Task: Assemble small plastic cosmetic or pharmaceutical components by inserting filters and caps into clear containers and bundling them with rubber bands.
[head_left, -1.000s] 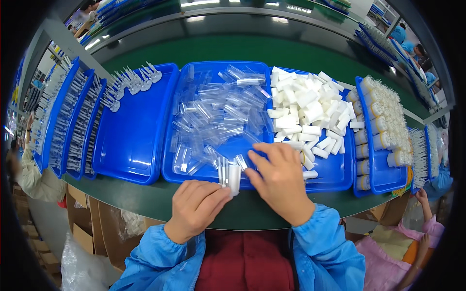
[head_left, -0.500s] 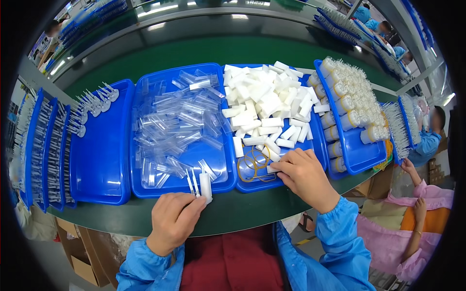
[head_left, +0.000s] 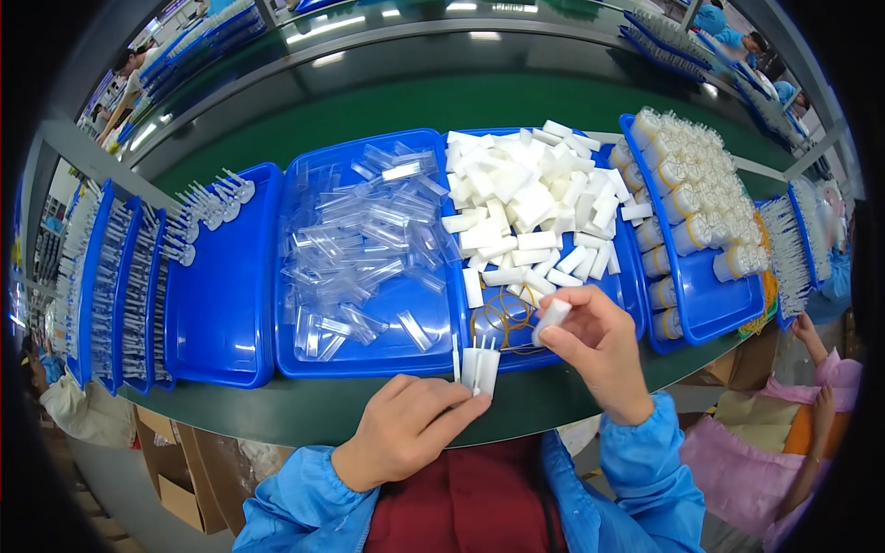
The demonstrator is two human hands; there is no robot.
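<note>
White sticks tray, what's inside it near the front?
The tray holds a heap of white sticks and some yellow rubber bands near its front edge. Whatever lies under the heap is covered.

The scene is brightly and evenly lit from overhead. Long white streaks of glare from ceiling lamps are seen on the glossy green worktop (head_left: 387, 101) well beyond the hands. Small highlights are caught on the blue trays (head_left: 230, 313) just ahead of the left hand (head_left: 406, 429). Only soft, short shadows are cast beneath the right hand (head_left: 595, 346). Both hands are rendered sharply. Straight edges are bent by the fisheye lens, and a black rim is left around the picture.
</note>
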